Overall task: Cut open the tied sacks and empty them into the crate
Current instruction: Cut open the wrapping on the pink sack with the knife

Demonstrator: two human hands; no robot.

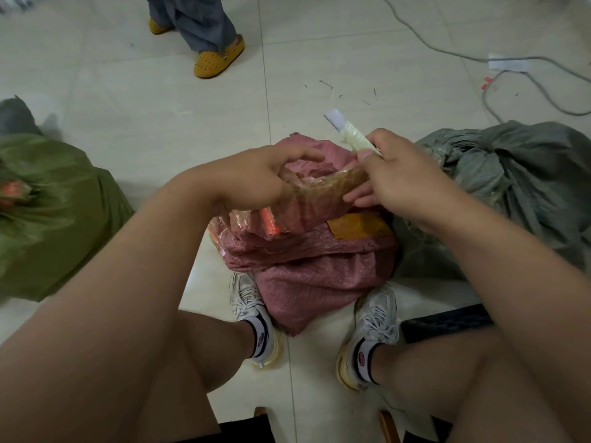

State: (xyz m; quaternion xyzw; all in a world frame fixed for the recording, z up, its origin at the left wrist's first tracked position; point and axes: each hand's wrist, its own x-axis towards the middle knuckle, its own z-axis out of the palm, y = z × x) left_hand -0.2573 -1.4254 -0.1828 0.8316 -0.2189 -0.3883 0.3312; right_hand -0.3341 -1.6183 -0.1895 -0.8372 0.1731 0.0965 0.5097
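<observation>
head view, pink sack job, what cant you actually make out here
- Head view: the pink sack contents, hidden by its own weave.
- Its tied neck, covered by the left hand and right hand.
- The taped tool in the right hand: its near end is buried in the fist, any blade unseen.
- Green sack, cut off by the left edge.
- No crate clearly identifiable.

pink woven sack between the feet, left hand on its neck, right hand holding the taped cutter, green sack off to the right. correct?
One slip: the head view shows the green woven sack on the person's left; a grey one lies right. The rest holds: pink woven sack between the feet, left hand gripping its neck, right hand holding the tape-wrapped cutter.
</observation>
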